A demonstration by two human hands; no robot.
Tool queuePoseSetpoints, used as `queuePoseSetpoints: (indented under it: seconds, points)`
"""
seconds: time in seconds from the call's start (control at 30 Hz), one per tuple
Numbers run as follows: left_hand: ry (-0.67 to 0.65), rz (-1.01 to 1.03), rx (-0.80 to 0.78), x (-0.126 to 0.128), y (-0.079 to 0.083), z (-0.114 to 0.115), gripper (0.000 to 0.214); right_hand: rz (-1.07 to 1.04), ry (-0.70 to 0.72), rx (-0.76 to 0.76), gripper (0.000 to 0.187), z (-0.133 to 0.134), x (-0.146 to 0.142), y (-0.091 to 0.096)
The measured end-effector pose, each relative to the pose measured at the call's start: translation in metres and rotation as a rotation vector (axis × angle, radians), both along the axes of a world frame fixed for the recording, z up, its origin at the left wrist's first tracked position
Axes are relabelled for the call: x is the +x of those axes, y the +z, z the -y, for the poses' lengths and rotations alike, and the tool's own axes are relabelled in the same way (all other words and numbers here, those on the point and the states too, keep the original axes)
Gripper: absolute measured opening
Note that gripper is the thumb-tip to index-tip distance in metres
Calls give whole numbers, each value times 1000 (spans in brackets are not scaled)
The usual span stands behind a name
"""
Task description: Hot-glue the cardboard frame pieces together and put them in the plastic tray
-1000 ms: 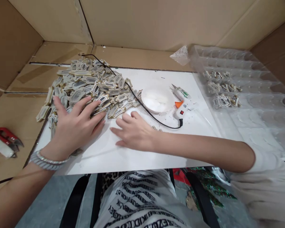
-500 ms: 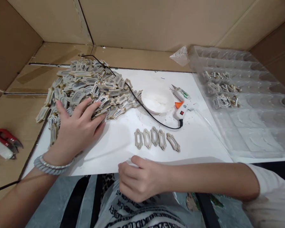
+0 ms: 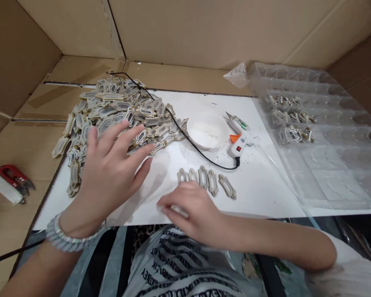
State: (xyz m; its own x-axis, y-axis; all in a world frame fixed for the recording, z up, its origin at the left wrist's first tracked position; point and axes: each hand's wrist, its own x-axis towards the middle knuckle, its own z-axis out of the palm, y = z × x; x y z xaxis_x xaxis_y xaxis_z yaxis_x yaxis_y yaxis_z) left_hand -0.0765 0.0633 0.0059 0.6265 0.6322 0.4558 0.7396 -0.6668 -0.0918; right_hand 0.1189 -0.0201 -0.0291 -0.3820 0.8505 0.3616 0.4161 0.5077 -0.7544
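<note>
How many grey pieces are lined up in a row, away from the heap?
5: the leftmost piece and second piece, both partly covered; the middle piece; the fourth piece; and the slanted piece at the right end. More could be hidden behind the right grip.

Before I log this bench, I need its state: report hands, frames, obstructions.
Left hand spread over frame pile. Right hand curled, partly hiding five-frame row. Glue gun cord lying across pile.

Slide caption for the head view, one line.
Left hand spread at a pile of frame-shaped pieces, right hand near a row of five, glue gun lying beyond.
</note>
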Motion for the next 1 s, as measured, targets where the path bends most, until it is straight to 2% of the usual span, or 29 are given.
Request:
queuePoseSetpoints:
  seconds: [0.07, 0.13, 0.23, 0.33, 0.5, 0.73, 0.83, 0.93, 1.0]
  points:
    - [-1, 130, -52, 8, 5, 6, 22, -204, -89, -335, 12, -8, 9, 9]
    - [-10, 272, -151, 13, 7, 15, 21, -356, -134, -523, 19, -13, 18, 17]
    - [-20, 472, -375, 19, 7, 30, 18, -490, -153, -653, 25, -13, 28, 26]
    - [-27, 609, -609, 25, 4, 44, 14, -554, -176, -661, 21, -10, 32, 32]
    - [-113, 690, -817, 36, 4, 55, 16, -505, -191, -525, 19, -5, 31, 34]
    - [-100, 683, -840, 38, -7, 62, 18, -243, -159, -245, 11, -1, 32, 26]
    - [-48, 626, -766, 34, -14, 64, 17, -53, -166, -21, 6, -7, 35, 18]
    - [-22, 604, -743, 28, -20, 65, 19, 205, -205, 275, 19, -19, 39, 8]
    - [-8, 609, -755, 23, -25, 67, 20, 350, -229, 401, 25, -30, 41, 2]
